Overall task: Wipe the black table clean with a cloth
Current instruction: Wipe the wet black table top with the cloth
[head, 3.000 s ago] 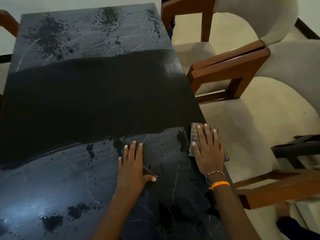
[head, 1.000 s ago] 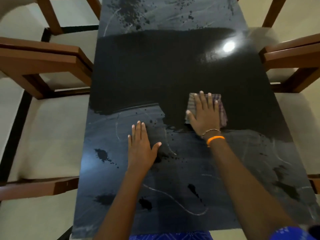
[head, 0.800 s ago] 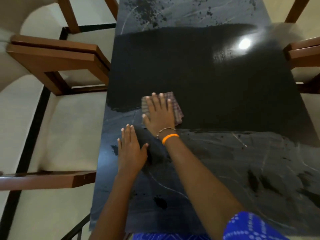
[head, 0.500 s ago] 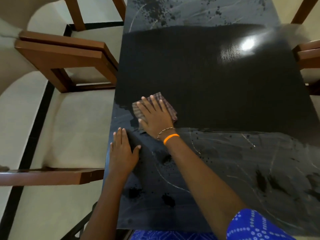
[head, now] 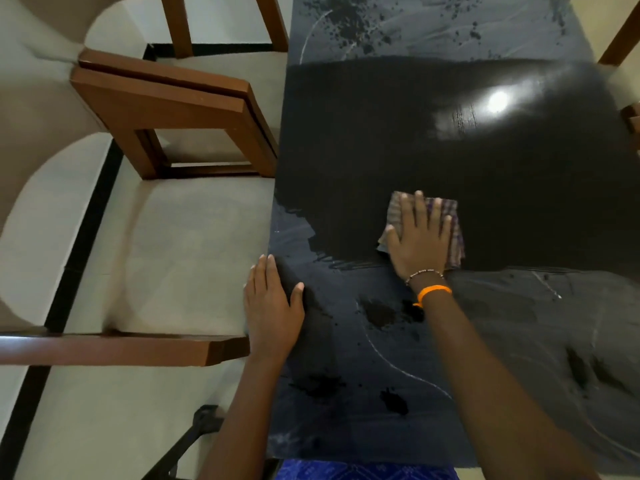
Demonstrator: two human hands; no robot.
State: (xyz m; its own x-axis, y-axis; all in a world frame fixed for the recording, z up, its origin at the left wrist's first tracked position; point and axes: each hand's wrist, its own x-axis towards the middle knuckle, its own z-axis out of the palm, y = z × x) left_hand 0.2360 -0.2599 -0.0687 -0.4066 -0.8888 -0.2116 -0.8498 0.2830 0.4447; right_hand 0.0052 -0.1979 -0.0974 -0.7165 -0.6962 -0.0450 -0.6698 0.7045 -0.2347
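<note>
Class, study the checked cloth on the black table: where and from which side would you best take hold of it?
Judging by its pose, pinch the cloth at its exposed far right corner, coming from above: it lies flat, and the right hand covers its near part.

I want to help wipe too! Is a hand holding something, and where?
Nothing is gripped. The right hand presses flat on the cloth's middle; left hand rests on the table.
</note>
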